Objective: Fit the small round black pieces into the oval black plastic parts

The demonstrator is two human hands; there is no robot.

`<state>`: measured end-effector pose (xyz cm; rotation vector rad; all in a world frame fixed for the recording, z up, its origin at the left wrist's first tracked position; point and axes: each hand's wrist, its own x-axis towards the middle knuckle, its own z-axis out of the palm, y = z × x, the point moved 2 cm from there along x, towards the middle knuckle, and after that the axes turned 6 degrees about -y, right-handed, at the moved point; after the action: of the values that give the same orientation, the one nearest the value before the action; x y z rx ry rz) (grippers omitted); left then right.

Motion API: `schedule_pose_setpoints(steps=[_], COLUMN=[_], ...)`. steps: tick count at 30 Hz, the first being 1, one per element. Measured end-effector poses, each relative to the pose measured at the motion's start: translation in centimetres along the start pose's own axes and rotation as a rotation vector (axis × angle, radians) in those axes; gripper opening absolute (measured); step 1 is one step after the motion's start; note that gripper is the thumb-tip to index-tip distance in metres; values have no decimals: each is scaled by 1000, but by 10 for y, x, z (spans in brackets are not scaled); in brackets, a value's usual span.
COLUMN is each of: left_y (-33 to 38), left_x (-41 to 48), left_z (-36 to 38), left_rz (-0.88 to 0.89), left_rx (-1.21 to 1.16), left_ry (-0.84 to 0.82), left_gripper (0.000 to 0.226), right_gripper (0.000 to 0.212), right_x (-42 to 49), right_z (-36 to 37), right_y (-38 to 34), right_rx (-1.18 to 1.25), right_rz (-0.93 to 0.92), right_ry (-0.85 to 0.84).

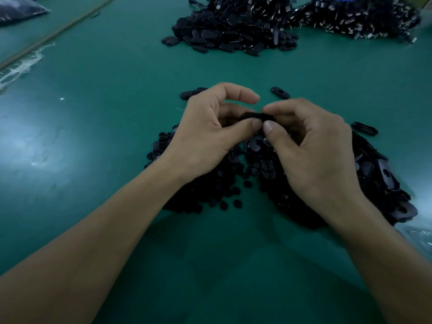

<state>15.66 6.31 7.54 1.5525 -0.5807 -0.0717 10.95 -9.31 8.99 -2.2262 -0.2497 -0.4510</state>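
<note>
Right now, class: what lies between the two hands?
In the head view, one oval black part, pinched by both the left hand and the right hand.

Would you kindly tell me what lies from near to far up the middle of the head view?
Heap of small round pieces → held oval part, pinched between left hand and right hand → loose oval part → far heap of oval parts.

We are looking at a factory assembly bench: heaps of identical black plastic parts [233, 36] and a pile of metal-tipped cords [355, 19] are lying on a green mat [105, 118].
</note>
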Motion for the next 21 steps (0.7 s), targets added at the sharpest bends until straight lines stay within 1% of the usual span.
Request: schedule_pose_setpoints(steps=[3, 5, 9, 17, 21], left_y=[-1, -1, -2, -3, -1], left_x=[-1, -1, 0, 0, 0], left_z=[-3, -4, -4, -4, -3], left_rz=[-11, -19, -29, -47, -40], left_rx=[-40, -62, -50, -48, -41], left_ry=[45, 75, 63, 55, 48], left_gripper=[29, 27, 22, 22, 21], right_gripper=[23, 22, 21, 22, 16], right_x=[3, 4, 4, 6, 6], right_z=[-1, -3, -4, -5, -7], right_y=[2, 3, 4, 6, 5], right_rx=[119, 168, 177, 242, 213], right_rz=[24, 31, 25, 39, 36], right_ry=[-20, -27, -43, -71, -42])
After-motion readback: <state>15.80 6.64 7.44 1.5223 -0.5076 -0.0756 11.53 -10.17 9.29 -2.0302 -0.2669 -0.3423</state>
